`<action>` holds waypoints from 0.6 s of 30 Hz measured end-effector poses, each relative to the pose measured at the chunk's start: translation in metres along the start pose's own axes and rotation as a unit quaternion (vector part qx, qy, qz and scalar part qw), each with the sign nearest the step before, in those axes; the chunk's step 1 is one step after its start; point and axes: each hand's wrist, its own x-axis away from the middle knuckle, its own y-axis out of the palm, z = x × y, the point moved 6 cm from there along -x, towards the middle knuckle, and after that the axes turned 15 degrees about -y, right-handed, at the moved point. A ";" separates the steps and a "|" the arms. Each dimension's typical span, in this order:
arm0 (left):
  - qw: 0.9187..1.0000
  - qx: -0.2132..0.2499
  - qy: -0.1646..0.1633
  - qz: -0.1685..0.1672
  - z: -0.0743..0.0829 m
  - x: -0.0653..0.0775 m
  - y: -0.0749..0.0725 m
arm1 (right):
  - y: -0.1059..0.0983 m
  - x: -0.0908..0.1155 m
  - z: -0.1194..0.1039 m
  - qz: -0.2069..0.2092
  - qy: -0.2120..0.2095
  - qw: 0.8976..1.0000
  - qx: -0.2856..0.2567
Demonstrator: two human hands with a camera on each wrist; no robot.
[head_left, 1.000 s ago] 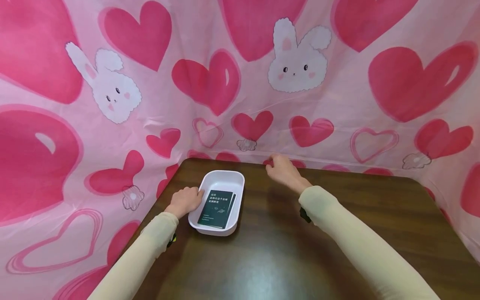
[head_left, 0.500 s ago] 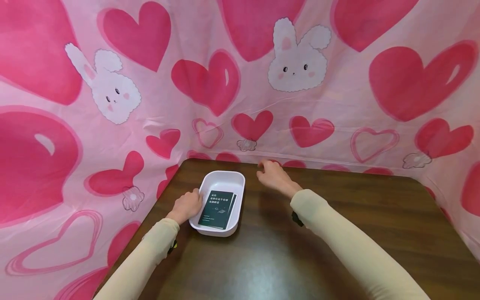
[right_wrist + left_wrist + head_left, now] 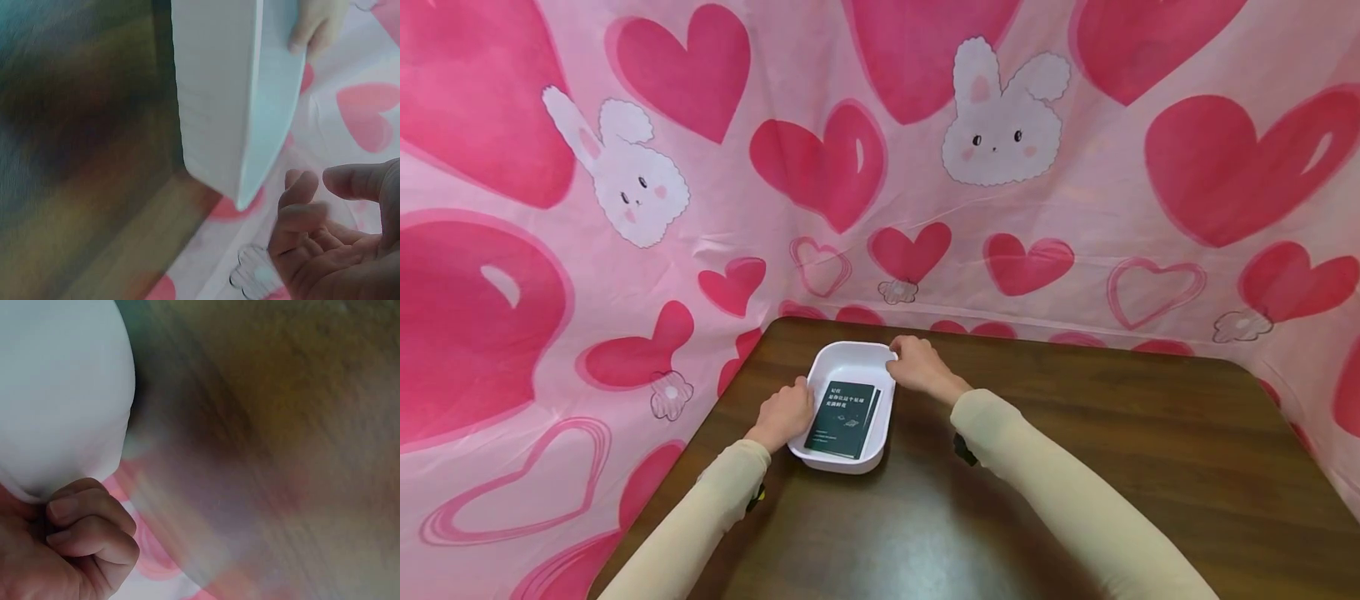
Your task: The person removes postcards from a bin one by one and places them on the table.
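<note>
A white rectangular plastic basin [image 3: 842, 467] stands on the table, left of the middle in the head view. Inside it lies a dark green book [image 3: 844, 421] with pale lettering on its cover. My left hand [image 3: 784, 412] grips the basin's left rim; its curled fingers [image 3: 103, 515] show against the white wall in the left wrist view. At the far right corner of the basin is my right hand [image 3: 919, 365]. The right wrist view shows that hand's thumb [image 3: 356, 180] and bent fingers apart, with a gap between them and the basin.
The brown wooden table [image 3: 1045, 467] stretches to the right and toward me. A pink cloth [image 3: 925, 200] with hearts and rabbit faces hangs along the table's back and left edges.
My right hand has moved left and slightly toward me, from near the table's back edge to the basin's far right corner. My left hand stays at the basin's left rim.
</note>
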 end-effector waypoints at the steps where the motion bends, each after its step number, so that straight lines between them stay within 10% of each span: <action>1: 1.000 0.001 -0.002 0.001 -0.001 0.000 0.000 | 0.005 -0.001 -0.002 -0.002 0.004 1.000 -0.005; 18: 0.999 -0.016 -0.011 0.029 0.001 -0.001 0.006 | 0.074 -0.011 -0.008 -0.063 0.090 0.994 -0.012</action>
